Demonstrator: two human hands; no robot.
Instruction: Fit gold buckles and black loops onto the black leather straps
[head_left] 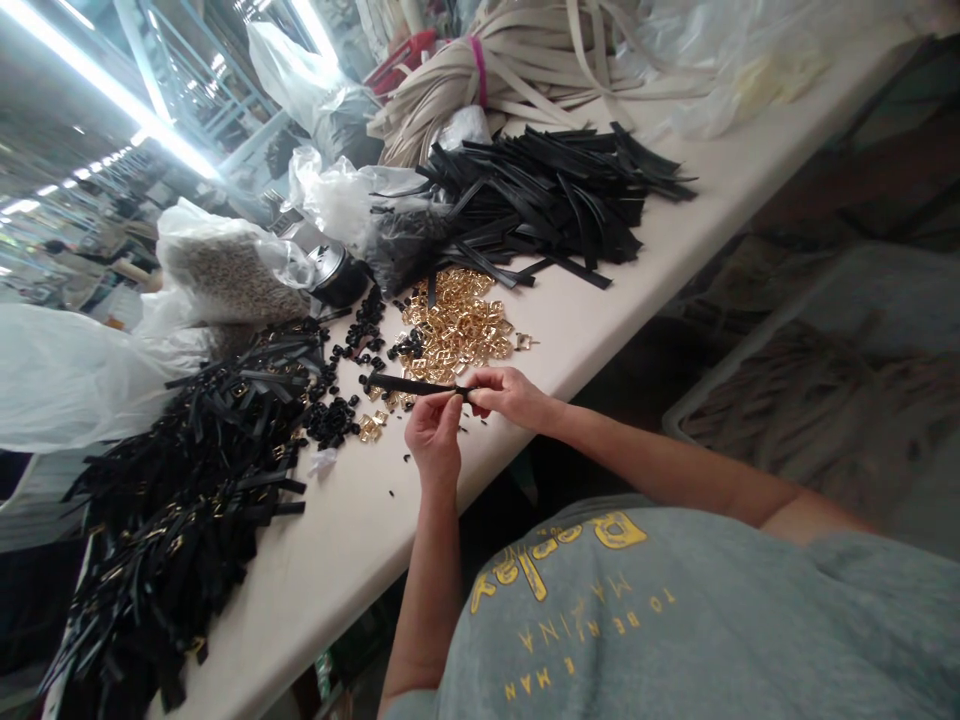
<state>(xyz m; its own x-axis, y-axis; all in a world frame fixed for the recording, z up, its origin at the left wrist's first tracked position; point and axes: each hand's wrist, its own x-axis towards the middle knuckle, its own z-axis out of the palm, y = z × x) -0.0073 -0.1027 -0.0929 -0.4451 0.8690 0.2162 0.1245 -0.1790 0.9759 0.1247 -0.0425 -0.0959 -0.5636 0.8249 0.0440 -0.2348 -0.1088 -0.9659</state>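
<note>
A black strap (409,385) is pinched between my two hands just over the table's near edge, its long end pointing left. My left hand (435,435) grips it from below with thumb and fingers closed. On its other side, my right hand (514,395) pinches the short end; the fingers cover what lies there. Behind the hands spreads a heap of gold buckles (457,325), with a lone gold buckle (523,342) to its right. Small black loops (330,422) lie in a pile left of the strap.
Loose black straps (547,195) are heaped farther back. Straps with gold buckles (187,500) cover the table's left end. Plastic bags (225,270), a dark tin (337,275) and a bundle of beige strips (442,85) line the far side. A bin (817,390) stands at lower right.
</note>
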